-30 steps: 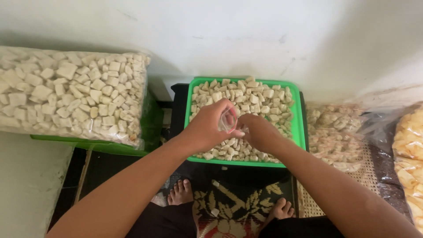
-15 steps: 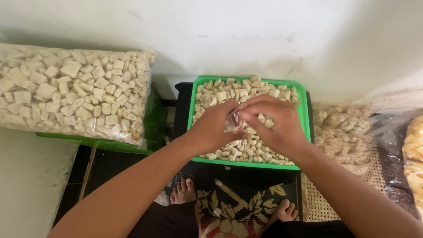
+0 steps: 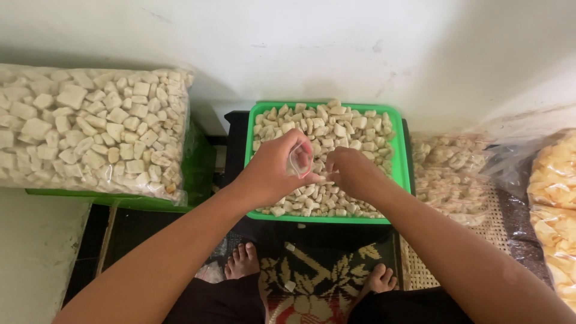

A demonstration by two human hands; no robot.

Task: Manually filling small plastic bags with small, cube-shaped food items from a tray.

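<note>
A green tray [image 3: 400, 157] in front of me is heaped with pale cream snack pieces [image 3: 336, 128]. My left hand [image 3: 277, 170] hovers over the tray and pinches a small clear plastic bag [image 3: 299, 161], holding it up. My right hand [image 3: 354, 174] is beside it, fingers curled toward the bag's mouth, resting low over the pieces. Whether the right hand grips any pieces is hidden.
A big clear sack of the same pale pieces [image 3: 90, 133] lies at the left on a green tray. At the right are a clear bag of crumbly snacks [image 3: 450, 174] and a bag of yellow chips [image 3: 555, 204]. My bare feet [image 3: 243, 261] rest on a patterned mat.
My right hand has dropped from over the bag down toward the pieces. The left hand has kept hold of the small bag and tilted it more upright.
</note>
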